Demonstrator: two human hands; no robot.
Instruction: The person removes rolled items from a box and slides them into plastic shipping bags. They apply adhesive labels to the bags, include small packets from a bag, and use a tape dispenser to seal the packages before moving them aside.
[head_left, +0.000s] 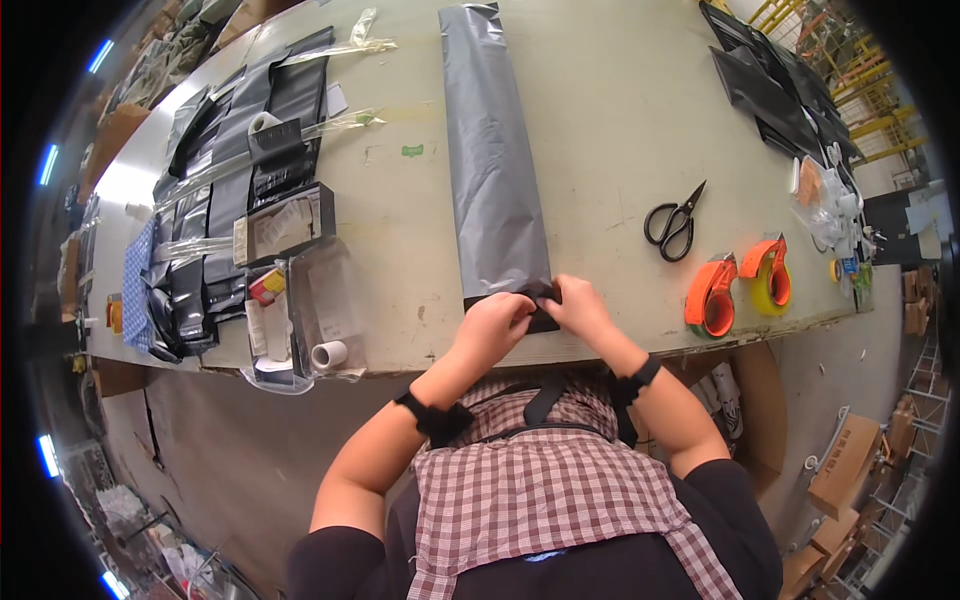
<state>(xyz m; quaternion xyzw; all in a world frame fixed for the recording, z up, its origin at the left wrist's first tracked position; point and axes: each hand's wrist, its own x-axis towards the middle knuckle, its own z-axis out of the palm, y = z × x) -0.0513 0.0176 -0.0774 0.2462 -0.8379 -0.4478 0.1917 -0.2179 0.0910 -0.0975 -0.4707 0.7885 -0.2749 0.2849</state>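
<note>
both hands' fingers (520, 305) pinch the near end of the long grey bag (493, 160) between them.

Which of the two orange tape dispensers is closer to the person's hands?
The left one, lying nearer the right hand; the other dispenser holds a yellowish roll farther right.

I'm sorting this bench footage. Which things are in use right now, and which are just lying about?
In use:
- grey plastic bag, near end pinched by both hands
- left hand
- right hand

Lying about:
- black scissors
- two orange tape dispensers
- stack of black bags
</note>
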